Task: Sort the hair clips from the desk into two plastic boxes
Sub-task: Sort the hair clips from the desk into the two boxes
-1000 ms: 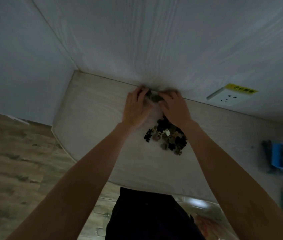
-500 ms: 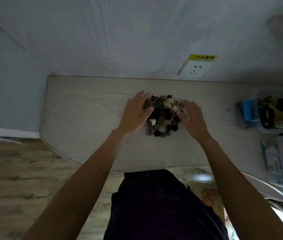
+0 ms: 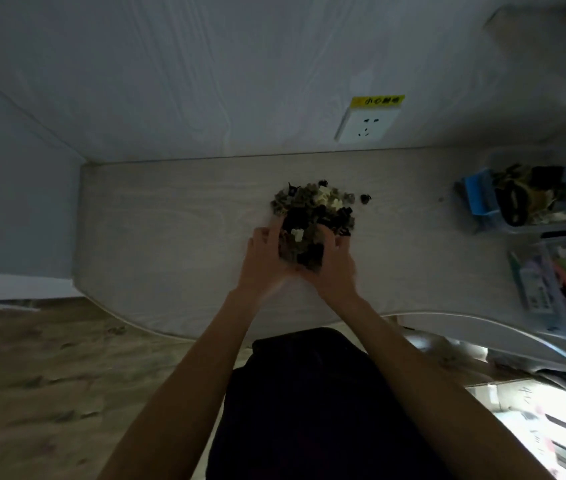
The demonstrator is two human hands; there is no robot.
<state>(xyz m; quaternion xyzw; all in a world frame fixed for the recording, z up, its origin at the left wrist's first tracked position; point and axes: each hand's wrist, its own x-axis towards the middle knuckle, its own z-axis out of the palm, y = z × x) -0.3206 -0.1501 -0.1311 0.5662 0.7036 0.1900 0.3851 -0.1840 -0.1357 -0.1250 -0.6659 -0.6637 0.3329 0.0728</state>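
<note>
A heap of small hair clips, black, brown and cream, lies in the middle of the pale wooden desk. My left hand and my right hand cup the near side of the heap from both sides, with a bunch of clips held between the palms. One stray dark clip lies just right of the heap. A clear plastic box at the right edge holds dark and cream clips and a blue piece.
A second clear box with pastel items stands at the desk's right front. A wall socket with a yellow label sits above the desk. Wooden floor lies to the left, beyond the desk's curved front edge.
Both hands came back from the wall, dragging the clips toward me, then closed in around the near part of the heap. The view has shifted right, showing the boxes.
</note>
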